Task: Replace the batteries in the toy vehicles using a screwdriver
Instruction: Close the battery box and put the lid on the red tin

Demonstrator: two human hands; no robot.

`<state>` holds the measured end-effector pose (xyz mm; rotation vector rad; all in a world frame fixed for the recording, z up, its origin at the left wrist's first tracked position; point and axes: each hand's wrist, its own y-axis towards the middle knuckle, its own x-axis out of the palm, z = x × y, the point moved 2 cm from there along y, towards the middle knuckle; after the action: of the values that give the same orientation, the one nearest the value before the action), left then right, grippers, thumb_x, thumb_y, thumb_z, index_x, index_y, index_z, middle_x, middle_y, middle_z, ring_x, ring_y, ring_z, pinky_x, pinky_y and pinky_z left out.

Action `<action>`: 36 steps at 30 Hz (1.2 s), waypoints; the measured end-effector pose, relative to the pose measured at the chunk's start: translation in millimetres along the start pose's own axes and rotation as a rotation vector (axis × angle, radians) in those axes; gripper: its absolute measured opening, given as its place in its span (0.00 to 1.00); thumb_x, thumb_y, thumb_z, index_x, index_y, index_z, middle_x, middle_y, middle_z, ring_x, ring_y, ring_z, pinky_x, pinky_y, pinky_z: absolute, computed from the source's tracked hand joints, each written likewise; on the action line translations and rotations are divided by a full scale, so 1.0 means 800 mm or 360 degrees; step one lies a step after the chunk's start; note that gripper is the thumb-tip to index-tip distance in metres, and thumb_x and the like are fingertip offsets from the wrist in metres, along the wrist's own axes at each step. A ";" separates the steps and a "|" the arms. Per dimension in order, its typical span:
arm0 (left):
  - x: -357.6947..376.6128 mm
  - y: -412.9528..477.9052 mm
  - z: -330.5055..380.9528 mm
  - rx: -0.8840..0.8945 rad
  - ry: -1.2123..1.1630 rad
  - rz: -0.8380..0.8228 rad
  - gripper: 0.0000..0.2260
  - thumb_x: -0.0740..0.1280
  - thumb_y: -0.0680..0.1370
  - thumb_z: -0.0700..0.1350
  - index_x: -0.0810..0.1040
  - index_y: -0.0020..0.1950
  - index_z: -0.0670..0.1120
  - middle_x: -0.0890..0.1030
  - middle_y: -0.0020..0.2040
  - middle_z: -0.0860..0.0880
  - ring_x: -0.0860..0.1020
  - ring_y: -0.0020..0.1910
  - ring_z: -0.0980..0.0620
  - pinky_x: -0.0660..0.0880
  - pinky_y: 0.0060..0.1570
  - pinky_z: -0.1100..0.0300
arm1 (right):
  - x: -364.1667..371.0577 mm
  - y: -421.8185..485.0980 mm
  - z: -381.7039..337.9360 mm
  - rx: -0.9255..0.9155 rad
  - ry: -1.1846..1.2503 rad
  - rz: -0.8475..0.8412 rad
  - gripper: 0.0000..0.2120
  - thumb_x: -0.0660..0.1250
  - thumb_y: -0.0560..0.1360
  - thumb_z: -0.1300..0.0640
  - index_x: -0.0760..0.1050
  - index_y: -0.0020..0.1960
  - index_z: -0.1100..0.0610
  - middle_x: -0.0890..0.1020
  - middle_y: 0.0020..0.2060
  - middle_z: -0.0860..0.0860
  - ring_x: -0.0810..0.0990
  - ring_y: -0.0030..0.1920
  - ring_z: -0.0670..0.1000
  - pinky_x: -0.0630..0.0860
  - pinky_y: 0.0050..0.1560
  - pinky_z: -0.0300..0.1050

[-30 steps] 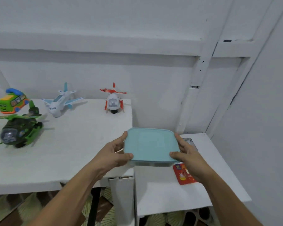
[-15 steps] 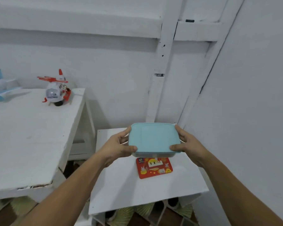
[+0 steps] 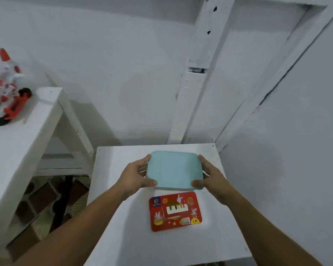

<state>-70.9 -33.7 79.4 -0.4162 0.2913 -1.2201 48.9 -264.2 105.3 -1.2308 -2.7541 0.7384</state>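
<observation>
A light blue lidded plastic box (image 3: 174, 169) is held low over the small white side table (image 3: 123, 217). My left hand (image 3: 136, 178) grips its left edge and my right hand (image 3: 210, 177) grips its right edge, thumbs on the lid. Whether the box touches the table cannot be told. A white and red toy helicopter (image 3: 5, 91), blurred, stands on the larger white table (image 3: 17, 143) at the far left. No screwdriver or battery is visible.
A red flat tin (image 3: 175, 211) with a cartoon piano print lies on the side table just in front of the box. White walls close in behind and on the right. A gap with patterned floor separates the two tables.
The view has swung right and down, from the toy table to the side table. Both hands have carried the blue box over the side table and lowered it behind the red tin.
</observation>
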 end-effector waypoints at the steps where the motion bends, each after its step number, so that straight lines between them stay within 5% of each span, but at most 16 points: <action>1: -0.001 0.016 -0.007 -0.0007 -0.0013 0.0014 0.45 0.77 0.64 0.27 0.65 0.76 0.48 0.78 0.64 0.50 0.76 0.64 0.46 0.81 0.54 0.48 | -0.002 0.017 0.006 0.0000 -0.0001 -0.0007 0.33 0.73 0.69 0.70 0.70 0.66 0.43 0.77 0.61 0.45 0.77 0.61 0.48 0.81 0.46 0.43; 9: 0.010 0.106 -0.058 0.0031 -0.0064 0.0221 0.40 0.75 0.64 0.25 0.76 0.55 0.70 0.82 0.56 0.62 0.78 0.61 0.50 0.81 0.53 0.48 | -0.015 0.137 0.051 0.0093 -0.0002 0.0013 0.44 0.72 0.57 0.65 0.67 0.71 0.49 0.76 0.63 0.48 0.76 0.61 0.48 0.81 0.47 0.41; 14: 0.020 0.128 -0.082 0.0052 -0.0032 0.0352 0.39 0.73 0.66 0.25 0.72 0.70 0.55 0.79 0.59 0.61 0.77 0.59 0.58 0.79 0.45 0.67 | -0.013 0.177 0.085 0.0187 -0.0119 0.0022 0.48 0.72 0.59 0.69 0.61 0.76 0.50 0.75 0.62 0.46 0.75 0.61 0.49 0.77 0.49 0.41; 17: 0.028 0.140 -0.094 0.0042 0.0041 0.0426 0.39 0.71 0.67 0.23 0.70 0.70 0.56 0.78 0.57 0.64 0.76 0.57 0.60 0.78 0.44 0.70 | -0.013 0.196 0.102 0.0218 -0.0154 0.0050 0.46 0.69 0.65 0.76 0.59 0.77 0.50 0.75 0.61 0.45 0.75 0.61 0.50 0.76 0.50 0.41; 24: 0.040 0.161 -0.123 -0.0050 0.0089 0.0559 0.42 0.69 0.66 0.23 0.67 0.75 0.52 0.78 0.65 0.53 0.75 0.65 0.50 0.79 0.58 0.51 | -0.007 0.220 0.123 0.0202 -0.0373 0.0145 0.42 0.68 0.69 0.71 0.58 0.77 0.49 0.74 0.65 0.49 0.75 0.61 0.52 0.75 0.57 0.46; 28: 0.044 0.169 -0.135 -0.0026 0.0162 0.0646 0.39 0.68 0.68 0.23 0.69 0.75 0.51 0.78 0.65 0.53 0.76 0.65 0.50 0.80 0.55 0.58 | 0.004 0.223 0.129 0.0185 -0.0541 0.0185 0.39 0.67 0.72 0.69 0.56 0.78 0.50 0.73 0.64 0.47 0.71 0.59 0.46 0.70 0.56 0.39; 31: 0.045 0.171 -0.140 -0.0046 0.0192 0.0690 0.38 0.67 0.70 0.23 0.68 0.75 0.51 0.77 0.66 0.54 0.74 0.65 0.51 0.79 0.58 0.53 | 0.010 0.226 0.129 0.0193 -0.0600 0.0233 0.39 0.66 0.73 0.70 0.55 0.78 0.50 0.73 0.63 0.49 0.71 0.57 0.46 0.71 0.56 0.38; 36: 0.051 0.177 -0.137 -0.0133 0.0472 0.0722 0.35 0.68 0.75 0.29 0.62 0.78 0.50 0.76 0.64 0.50 0.74 0.61 0.52 0.77 0.57 0.55 | 0.013 0.232 0.122 0.0207 -0.0806 0.0240 0.37 0.64 0.74 0.70 0.56 0.77 0.50 0.73 0.52 0.46 0.72 0.51 0.46 0.72 0.50 0.36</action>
<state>14.0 -48.5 -83.1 -0.2211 0.6559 -0.8219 148.5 -190.2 -63.8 -1.3971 -2.9360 1.3935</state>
